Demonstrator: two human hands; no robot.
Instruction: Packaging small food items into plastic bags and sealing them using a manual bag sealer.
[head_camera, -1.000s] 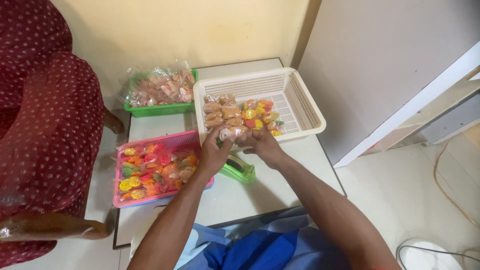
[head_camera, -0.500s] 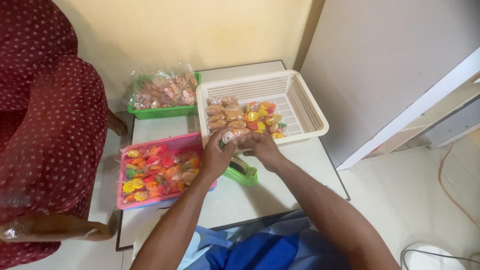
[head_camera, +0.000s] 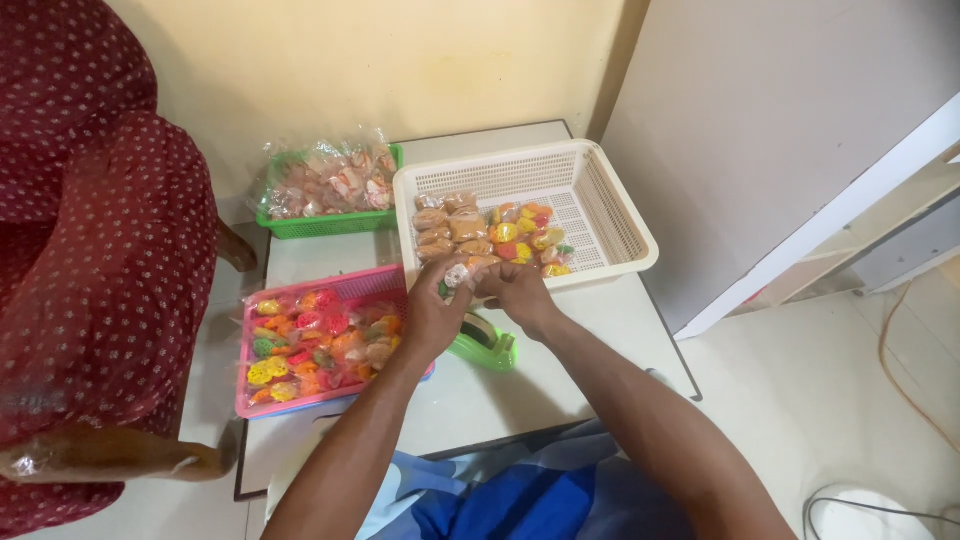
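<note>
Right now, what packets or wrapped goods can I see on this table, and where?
Small clear packet: pinched between left hand and right hand.
Brown and multicoloured packets: rows inside the white basket.
Bright wrapped sweets: heaped in the pink tray.
Pale clear packets: piled in the green basket, far left.

One camera on my head, looking steeply down

It faces forward over my lap onto the white table (head_camera: 470, 395), near enough that my forearms fill the lower frame, the cream basket (head_camera: 610, 205) sits mid-picture and the yellow wall (head_camera: 400, 60) closes the top.
</note>
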